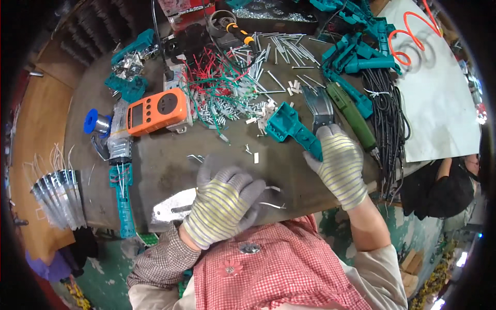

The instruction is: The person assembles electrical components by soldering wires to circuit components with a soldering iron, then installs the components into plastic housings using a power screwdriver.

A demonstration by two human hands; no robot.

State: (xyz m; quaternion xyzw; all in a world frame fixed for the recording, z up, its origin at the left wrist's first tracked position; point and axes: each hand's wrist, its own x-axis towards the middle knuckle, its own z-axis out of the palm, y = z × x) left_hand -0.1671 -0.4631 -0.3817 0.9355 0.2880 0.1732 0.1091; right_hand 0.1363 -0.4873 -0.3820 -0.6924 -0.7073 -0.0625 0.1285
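Note:
My right hand, in a striped glove, is closed around the narrow end of a teal plastic tool housing. The housing's wide, hollow end points away to the left. My right fingertips reach the near end of a dark, shiny curved piece. My left hand, gloved alike, is over the table's near edge with its fingers bent and blurred; its grip is unclear. A shiny silver slotted plate shows at its left, and thin white wires stick out at its right.
An orange meter stands at the left, near a blue solder spool. Screws, red wires and teal housings crowd the back. A green screwdriver-like tool and black cables lie at the right.

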